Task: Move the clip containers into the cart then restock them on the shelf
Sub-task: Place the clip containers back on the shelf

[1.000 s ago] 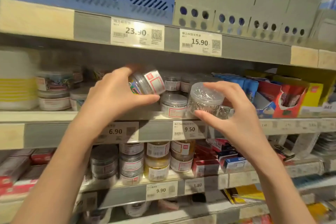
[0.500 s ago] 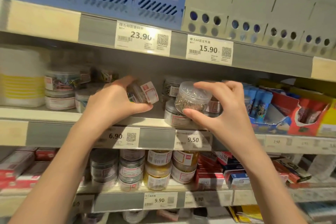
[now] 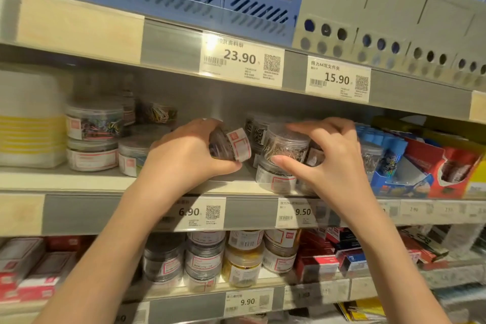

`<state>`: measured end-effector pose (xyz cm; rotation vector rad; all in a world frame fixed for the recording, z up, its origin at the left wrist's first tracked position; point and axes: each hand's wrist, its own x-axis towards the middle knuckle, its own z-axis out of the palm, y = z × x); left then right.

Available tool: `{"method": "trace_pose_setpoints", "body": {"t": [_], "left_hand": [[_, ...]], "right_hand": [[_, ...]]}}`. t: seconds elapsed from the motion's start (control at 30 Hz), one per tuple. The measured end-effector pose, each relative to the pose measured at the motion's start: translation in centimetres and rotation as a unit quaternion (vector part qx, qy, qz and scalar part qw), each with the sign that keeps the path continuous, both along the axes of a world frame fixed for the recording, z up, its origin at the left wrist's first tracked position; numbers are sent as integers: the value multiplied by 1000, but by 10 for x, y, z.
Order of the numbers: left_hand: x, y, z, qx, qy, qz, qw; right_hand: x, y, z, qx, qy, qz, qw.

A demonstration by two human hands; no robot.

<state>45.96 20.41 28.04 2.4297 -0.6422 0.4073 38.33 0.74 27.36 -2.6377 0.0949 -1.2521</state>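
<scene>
Clip container (image 3: 231, 143), tilted, gripped by curled left hand (image 3: 184, 158); right hand (image 3: 334, 155) pinches upright silver-clip container (image 3: 286, 143) over shelf (image 3: 79, 179).

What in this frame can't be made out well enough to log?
Head view only:
- Cart: out of frame.
- Tilted tub in left hand: palm and fingers cover most of it; contents unclear.
- Right hand grips a clear tub over a lower tub; contact between the tubs unclear.
- Tubs at left: motion-blurred, labels unreadable.
- Small print on the 9.50 tag: too small.
</scene>
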Motion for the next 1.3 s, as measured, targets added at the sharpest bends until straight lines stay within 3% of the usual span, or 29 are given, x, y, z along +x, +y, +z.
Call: {"method": "trace_pose_setpoints", "body": {"t": [0.37, 0.73, 0.97, 1.17, 1.3], "left_hand": [[2, -1, 9, 111, -29, -56, 992], [8, 1, 15, 180, -9, -110, 977], [16, 5, 16, 156, 23, -165, 974], [19, 14, 19, 170, 29, -161, 972], [15, 17, 20, 152, 3, -160, 975]], "right_hand": [[0, 2, 3, -7, 28, -30, 999], [9, -4, -6, -43, -24, 4, 999], [-2, 1, 1, -37, 14, 1, 999], [-5, 12, 11, -52, 30, 36, 998], [-3, 14, 11, -71, 54, 8, 996]]}}
